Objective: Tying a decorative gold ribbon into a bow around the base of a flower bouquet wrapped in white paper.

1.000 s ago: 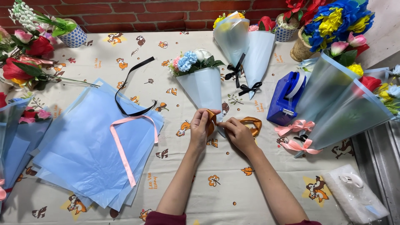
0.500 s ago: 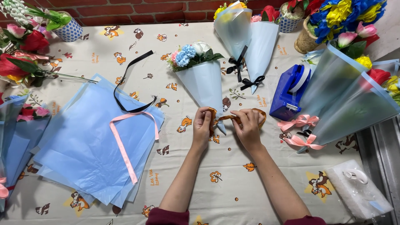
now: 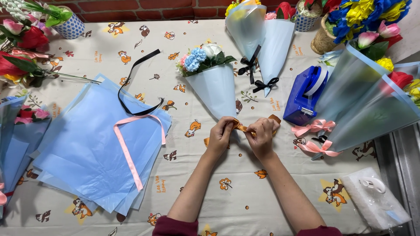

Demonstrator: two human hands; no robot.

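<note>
1. The orange ribbon (image 3: 239,127) sits at the narrow tip of the pale blue cone bouquet (image 3: 213,87), which lies on the desk (image 3: 245,192) with its flowers pointing away from the person.
2. The left hand (image 3: 220,136) has its grip closed, fingers pinching the ribbon just beside the cone's tip; one tail pokes out below the hand.
3. The right hand (image 3: 261,135) is likewise closed on the ribbon's other side, with a loop end showing past its knuckles. The two hands almost touch.
4. To the right stand a blue tape dispenser (image 3: 304,98) and larger wrapped bouquets tied with pink bows (image 3: 316,127); behind lie two cones with black bows (image 3: 258,74).
5. To the left, a stack of blue wrapping sheets (image 3: 83,153) carries a loose pink ribbon (image 3: 127,153) and a black ribbon (image 3: 131,87).
6. Risk, as I judge it: the ribbon looks slick, so slackening either pinch could let the knot loosen or slide off the tapering tip; pulling too hard could crumple the thin paper.
</note>
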